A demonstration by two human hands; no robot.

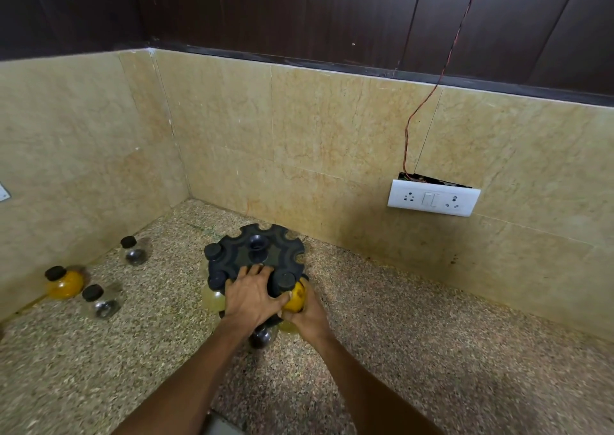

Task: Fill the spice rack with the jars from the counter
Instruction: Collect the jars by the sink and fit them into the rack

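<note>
1. Nearest the camera, just in front of the rack (255, 252), a dark round jar (262, 336) shows below the wrists; whether it hangs in a lower slot or stands on the counter (398, 335) I cannot tell.
2. The right hand (307, 315) is wrapped round a yellow jar (295, 296) at the rack's near right edge, fingers curled under its belly. The jar's black cap (286, 278) sits at a slot in the rack's rim; it looks partly seated, though I cannot be sure.
3. The left hand (251, 296) lies flat on the rack's near top, fingers spread and pressing, holding nothing. It seems to steady the rack against the push.
4. Handling, as I judge it: the jars look like glass, round-bellied, smooth and breakable, light when empty and heavier when full. The bulb is slippery, so a cupped hold under the belly or a pinch at the ridged cap would be safer. The rack looks like stiff plastic and may slide or turn unless braced.
5. A pale jar (212, 298) hangs at the rack's near left, two capped slots above it.
6. Well left of the rack stand three loose jars: a clear one (101, 301), an orange one (64, 283) and, farthest back, another clear one (133, 252).
7. Beyond the rack's right, a socket (433, 198) is on the wall.
</note>
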